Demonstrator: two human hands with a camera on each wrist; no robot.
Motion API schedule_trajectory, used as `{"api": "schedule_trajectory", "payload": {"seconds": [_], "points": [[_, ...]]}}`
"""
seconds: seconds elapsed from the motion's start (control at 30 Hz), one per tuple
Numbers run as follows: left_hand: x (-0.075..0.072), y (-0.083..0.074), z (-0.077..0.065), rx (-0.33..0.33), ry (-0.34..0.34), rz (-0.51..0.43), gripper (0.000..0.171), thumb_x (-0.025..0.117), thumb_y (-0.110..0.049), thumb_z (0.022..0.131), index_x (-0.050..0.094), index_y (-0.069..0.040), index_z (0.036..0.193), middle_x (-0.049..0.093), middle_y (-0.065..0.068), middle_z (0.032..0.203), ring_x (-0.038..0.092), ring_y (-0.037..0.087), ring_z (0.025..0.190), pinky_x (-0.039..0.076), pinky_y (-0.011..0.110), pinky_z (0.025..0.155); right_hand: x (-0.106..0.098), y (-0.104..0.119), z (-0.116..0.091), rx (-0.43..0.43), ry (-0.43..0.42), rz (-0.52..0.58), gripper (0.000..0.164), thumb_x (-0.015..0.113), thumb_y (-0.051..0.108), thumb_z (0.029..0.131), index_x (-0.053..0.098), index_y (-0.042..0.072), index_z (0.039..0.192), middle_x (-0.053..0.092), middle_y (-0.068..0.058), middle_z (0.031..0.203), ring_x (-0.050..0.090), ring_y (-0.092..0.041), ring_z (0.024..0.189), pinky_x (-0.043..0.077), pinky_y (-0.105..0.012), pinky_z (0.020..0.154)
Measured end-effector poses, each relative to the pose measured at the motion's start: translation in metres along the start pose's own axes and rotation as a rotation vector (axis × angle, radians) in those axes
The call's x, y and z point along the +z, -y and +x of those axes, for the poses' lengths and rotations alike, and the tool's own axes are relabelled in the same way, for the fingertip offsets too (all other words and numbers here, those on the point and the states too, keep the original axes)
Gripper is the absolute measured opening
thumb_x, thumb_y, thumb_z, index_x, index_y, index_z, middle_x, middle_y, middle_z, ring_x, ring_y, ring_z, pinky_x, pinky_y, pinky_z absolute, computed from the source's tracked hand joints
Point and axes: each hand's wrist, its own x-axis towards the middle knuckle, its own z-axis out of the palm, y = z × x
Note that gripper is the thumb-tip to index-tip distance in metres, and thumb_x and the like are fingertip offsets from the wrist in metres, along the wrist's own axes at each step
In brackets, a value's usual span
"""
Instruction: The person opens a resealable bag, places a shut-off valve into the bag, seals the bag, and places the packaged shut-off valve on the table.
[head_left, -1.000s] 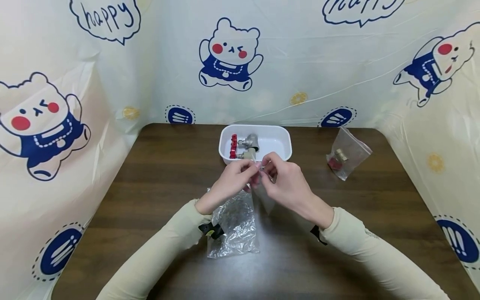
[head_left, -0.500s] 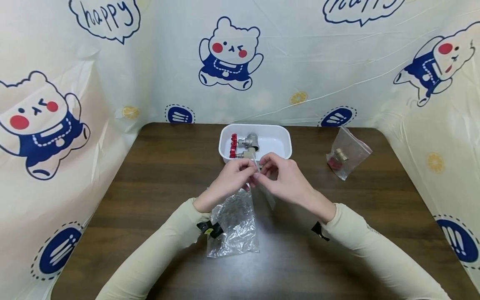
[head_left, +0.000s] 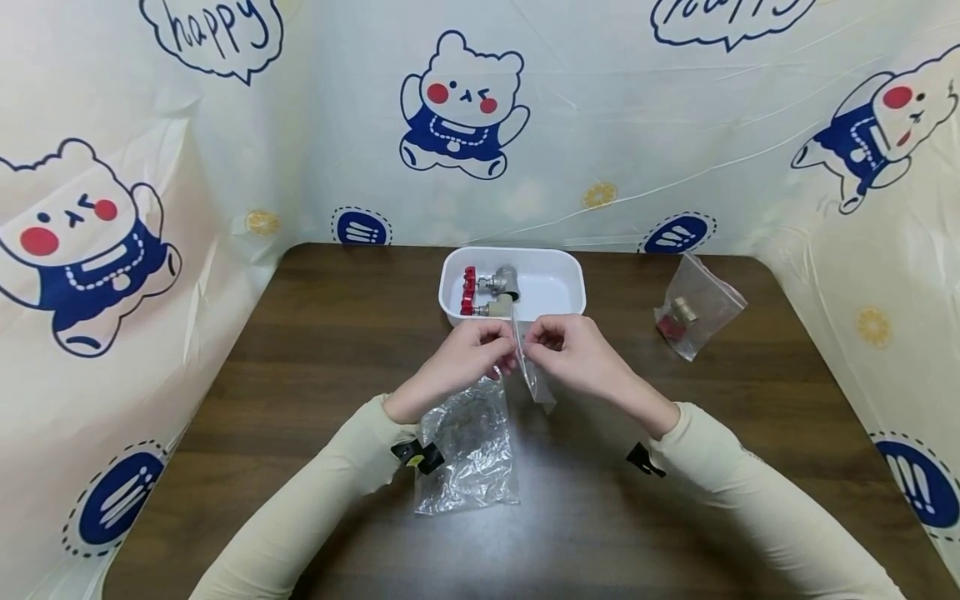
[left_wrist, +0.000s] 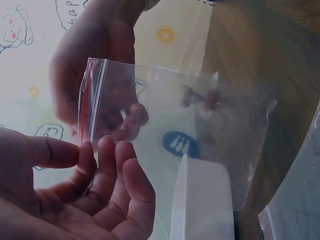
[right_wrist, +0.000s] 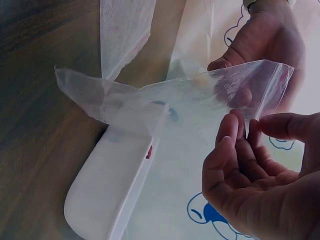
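A clear zip-lock bag (head_left: 537, 390) hangs upright between my two hands, just in front of the white tray. My left hand (head_left: 474, 354) pinches it near the zip strip by thumb and forefinger; the left wrist view shows a red line along that strip. From the other side my right hand (head_left: 576, 354) pinches the same bag (right_wrist: 125, 97) near its zip end, thumb against forefinger. Nothing shows inside it. Below my left hand, a crinkled clear plastic bag (head_left: 472, 458) lies flat on the table.
The white tray (head_left: 558, 287) at the back holds two valves with red handwheels, a grey metal valve (head_left: 504, 282) and a beige one (head_left: 497, 309). At the right lies another zip bag (head_left: 708, 304) containing a brass-coloured fitting (head_left: 682, 311) and something red.
My hands have drawn slightly apart, the right one shifting a little rightward. The zip-lock bag between them now shows more plainly, edge-on. Tray and other bags stay put.
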Motion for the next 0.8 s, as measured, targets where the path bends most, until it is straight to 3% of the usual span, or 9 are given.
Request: {"api": "schedule_trajectory", "payload": {"seconds": [0.13,0.27,0.5,0.8], "points": [[0.000,-0.002,0.000,-0.012,0.026,-0.020,0.025,0.052,-0.009,0.106,0.064,-0.002,0.086,0.069,0.014,0.082,0.068,0.040,0.080,0.059,0.049,0.068,-0.001,0.002,0.003,-0.002,0.034,0.011,0.010,0.069,0.012,0.099,0.076,0.009,0.092,0.067,0.001,0.080,0.059,-0.016,0.075,0.047,-0.028,0.067],[0.000,-0.003,-0.001,-0.054,0.047,-0.056,0.027,0.052,-0.014,0.109,0.063,-0.002,0.087,0.068,0.016,0.086,0.068,0.033,0.078,0.061,0.042,0.063,-0.002,0.003,0.006,-0.020,0.057,0.018,0.012,0.068,0.011,0.100,0.076,0.008,0.091,0.066,0.001,0.078,0.056,-0.016,0.072,0.045,-0.027,0.063],[-0.002,-0.005,-0.003,-0.136,0.051,-0.073,0.032,0.054,-0.028,0.111,0.067,-0.004,0.092,0.067,0.018,0.088,0.069,0.038,0.078,0.060,0.042,0.054,-0.001,0.002,0.009,-0.014,0.076,0.039,0.014,0.064,0.008,0.097,0.077,0.005,0.094,0.068,0.001,0.078,0.058,-0.014,0.071,0.046,-0.025,0.063],[-0.002,-0.008,-0.002,-0.112,0.062,0.000,0.030,0.047,-0.020,0.110,0.064,-0.003,0.091,0.065,0.011,0.077,0.066,0.024,0.067,0.058,0.036,0.052,0.003,-0.001,0.011,0.004,0.087,0.092,0.014,0.064,0.006,0.098,0.073,0.004,0.088,0.065,0.000,0.075,0.061,-0.016,0.069,0.048,-0.025,0.062]]}}
